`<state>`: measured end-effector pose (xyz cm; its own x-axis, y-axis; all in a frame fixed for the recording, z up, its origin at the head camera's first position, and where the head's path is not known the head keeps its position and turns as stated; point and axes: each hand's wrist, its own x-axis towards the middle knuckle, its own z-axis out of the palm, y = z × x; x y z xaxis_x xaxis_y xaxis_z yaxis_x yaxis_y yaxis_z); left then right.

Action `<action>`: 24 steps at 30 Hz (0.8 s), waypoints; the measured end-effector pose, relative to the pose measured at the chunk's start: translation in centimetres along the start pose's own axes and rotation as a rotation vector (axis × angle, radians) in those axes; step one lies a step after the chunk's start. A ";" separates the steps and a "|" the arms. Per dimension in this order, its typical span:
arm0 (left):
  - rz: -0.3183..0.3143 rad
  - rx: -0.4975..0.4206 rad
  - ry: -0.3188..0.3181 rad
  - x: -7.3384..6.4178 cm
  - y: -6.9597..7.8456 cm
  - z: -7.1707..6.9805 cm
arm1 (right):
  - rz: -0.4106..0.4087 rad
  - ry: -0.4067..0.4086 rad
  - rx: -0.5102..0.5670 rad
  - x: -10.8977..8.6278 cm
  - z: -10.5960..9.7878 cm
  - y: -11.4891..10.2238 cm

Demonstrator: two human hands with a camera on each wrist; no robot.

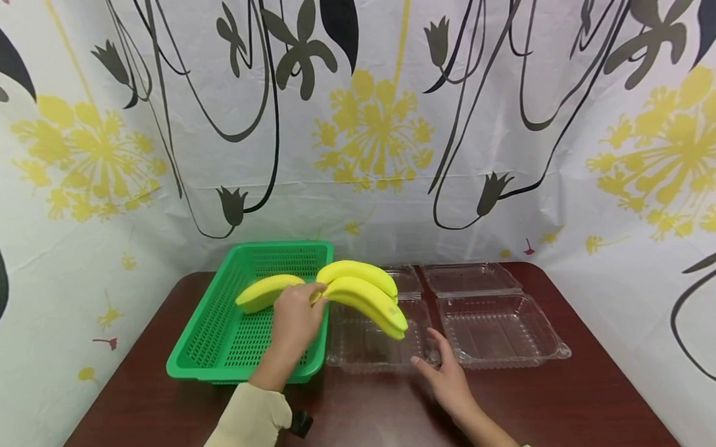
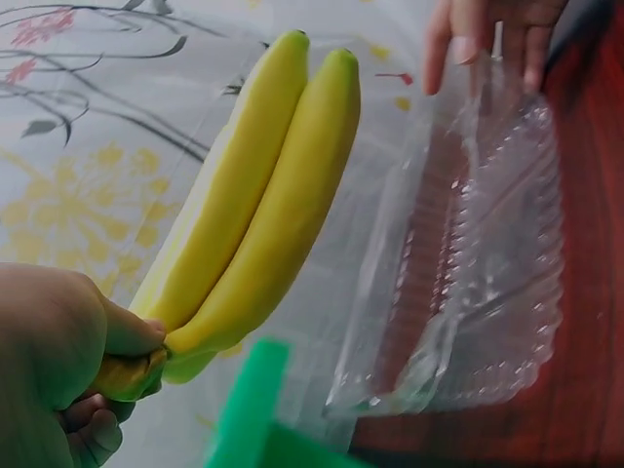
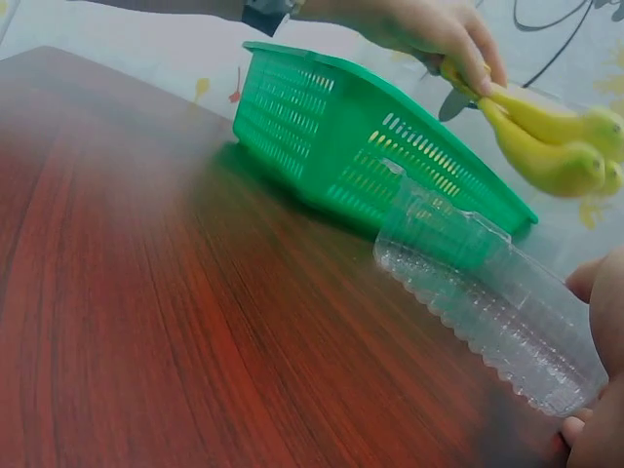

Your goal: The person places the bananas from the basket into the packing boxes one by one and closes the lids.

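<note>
My left hand (image 1: 296, 321) grips a bunch of yellow bananas (image 1: 366, 299) by its stem end, the fruit tips pointing right. The bunch hangs in the air above the left clear plastic container (image 1: 378, 334). At that container's near right corner, my right hand (image 1: 449, 381) rests with thumb and fingers apart, near or touching its edge. The right wrist view shows the container's ridged side wall (image 3: 487, 322) beside the right thumb (image 3: 582, 280). Another banana (image 1: 262, 292) lies in the green basket (image 1: 187, 348), partly behind the left hand.
A second clear container (image 1: 504, 327) with its lid folded back stands to the right. The dark red-brown table (image 1: 365, 420) ends at a patterned white cloth (image 1: 381, 216) behind and at both sides. The basket's raised rim stands close to the left container.
</note>
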<state>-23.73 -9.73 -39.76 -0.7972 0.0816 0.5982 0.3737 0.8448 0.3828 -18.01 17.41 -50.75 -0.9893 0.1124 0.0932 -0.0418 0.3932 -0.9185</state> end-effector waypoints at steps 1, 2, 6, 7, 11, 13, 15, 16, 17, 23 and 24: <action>0.011 0.014 -0.002 -0.1 0.2 0.2 | 0.001 -0.001 -0.004 0.0 0.0 0.0; 0.017 0.025 -0.003 -0.2 0.4 0.5 | 0.001 -0.003 -0.005 0.0 0.0 0.0; 0.040 0.046 -0.010 -0.5 1.3 1.3 | -0.006 0.000 0.005 0.0 0.1 0.0; 0.046 0.050 -0.012 -0.6 1.4 1.5 | -0.009 0.000 0.006 0.0 0.1 0.0; 0.088 0.092 -0.026 -0.8 2.0 2.1 | -0.012 -0.007 0.015 -0.2 0.0 -0.1; 0.113 0.138 -0.031 -0.9 2.2 2.4 | -0.012 -0.013 0.014 -0.2 -0.1 -0.1; 0.131 0.186 -0.036 -1.0 2.4 2.8 | -0.015 -0.015 0.007 -0.2 -0.1 0.0; 0.133 0.202 -0.036 -1.1 2.5 2.9 | -0.016 -0.015 0.006 -0.2 -0.1 0.0; 0.135 0.217 -0.036 -1.2 2.6 3.1 | -0.017 -0.016 0.004 -0.2 0.0 0.0; 0.156 0.260 -0.029 -1.5 3.3 4.2 | -0.024 -0.017 0.007 -0.3 -0.1 -0.1; 0.156 0.260 -0.034 -1.6 3.4 4.4 | -0.027 -0.016 0.007 -0.4 -0.1 -0.1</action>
<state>-23.31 -4.66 -42.52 -0.7566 0.2350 0.6102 0.3624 0.9274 0.0923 -17.64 17.41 -50.70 -0.9899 0.0874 0.1118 -0.0694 0.3895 -0.9184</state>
